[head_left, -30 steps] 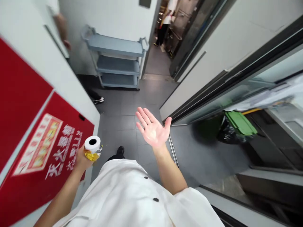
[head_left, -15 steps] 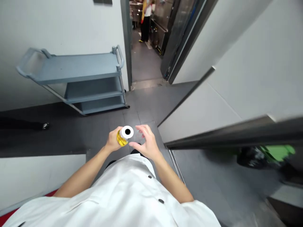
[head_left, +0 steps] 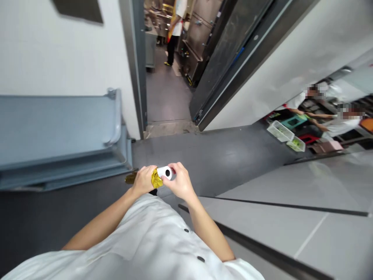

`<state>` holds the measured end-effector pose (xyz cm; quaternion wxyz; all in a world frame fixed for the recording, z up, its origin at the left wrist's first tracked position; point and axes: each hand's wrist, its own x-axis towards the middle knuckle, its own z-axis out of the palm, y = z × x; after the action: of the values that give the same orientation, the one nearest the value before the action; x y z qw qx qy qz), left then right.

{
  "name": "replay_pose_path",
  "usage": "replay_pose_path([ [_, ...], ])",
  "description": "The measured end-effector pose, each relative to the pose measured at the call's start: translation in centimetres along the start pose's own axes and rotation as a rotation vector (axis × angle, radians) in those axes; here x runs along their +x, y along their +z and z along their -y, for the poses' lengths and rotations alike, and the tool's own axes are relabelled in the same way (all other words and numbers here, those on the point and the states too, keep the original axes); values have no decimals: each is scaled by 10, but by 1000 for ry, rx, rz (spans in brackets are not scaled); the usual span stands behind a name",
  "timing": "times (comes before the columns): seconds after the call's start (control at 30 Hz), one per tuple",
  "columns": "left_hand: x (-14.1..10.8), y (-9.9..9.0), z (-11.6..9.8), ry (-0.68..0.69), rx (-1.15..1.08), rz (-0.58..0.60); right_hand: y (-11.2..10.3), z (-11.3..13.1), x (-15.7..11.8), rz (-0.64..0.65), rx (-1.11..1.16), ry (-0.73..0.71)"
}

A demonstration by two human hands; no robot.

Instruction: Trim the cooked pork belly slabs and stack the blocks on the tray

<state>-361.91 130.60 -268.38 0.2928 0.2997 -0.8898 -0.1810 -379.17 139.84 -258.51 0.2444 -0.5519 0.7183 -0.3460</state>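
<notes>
My left hand (head_left: pixel 143 181) is wrapped round the covered part of a white roll (head_left: pixel 161 171), its fingers folded firmly over it. Crumpled gold wrapper (head_left: pixel 156 180) bunches just beside that hand on its inner side, and more gold shows past its outer side. The bare end of the roll, with its dark hollow core (head_left: pixel 167 173), sticks out towards my right hand (head_left: pixel 183 182). That hand is curved about this end, thumb at the near edge and fingers round the far side; whether the fingertips press on it I cannot tell. To handle this well, I'd let the left grip bear the weight, use only a light touch on the white rim, and leave the core unsquashed and the loose gold edge untorn. A blue-grey cart (head_left: pixel 58 124) stands beyond my left hand, well to its outer side, and an open doorway (head_left: pixel 167 93) lies ahead of both hands.
</notes>
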Motion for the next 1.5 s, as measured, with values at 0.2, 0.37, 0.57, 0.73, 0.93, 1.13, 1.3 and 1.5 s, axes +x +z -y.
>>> replay_pose_path([
  [0.2,250,78,41,190,-189,195,-104,-59,173,-255,-67,118],
  [0.37,434,168,82,264,-249,288,-167,-134,317,-404,-84,136],
  [0.57,636,250,155,19,-260,275,-258,-198,551,-367,-164,48],
  [0.73,784,239,222,-277,-375,49,-355,-219,766,-216,1,-71],
  [0.93,928,241,346,-540,-575,-232,-345,-305,1026,-77,344,49],
  [1.13,1094,254,492,-640,-777,-429,-281,-391,1223,-61,253,239],
  [1.3,1229,230,609,-589,-736,-519,-261,-421,1354,-82,49,362],
  [1.5,1343,208,780,-578,-554,-587,-213,-463,1558,114,4,410],
])
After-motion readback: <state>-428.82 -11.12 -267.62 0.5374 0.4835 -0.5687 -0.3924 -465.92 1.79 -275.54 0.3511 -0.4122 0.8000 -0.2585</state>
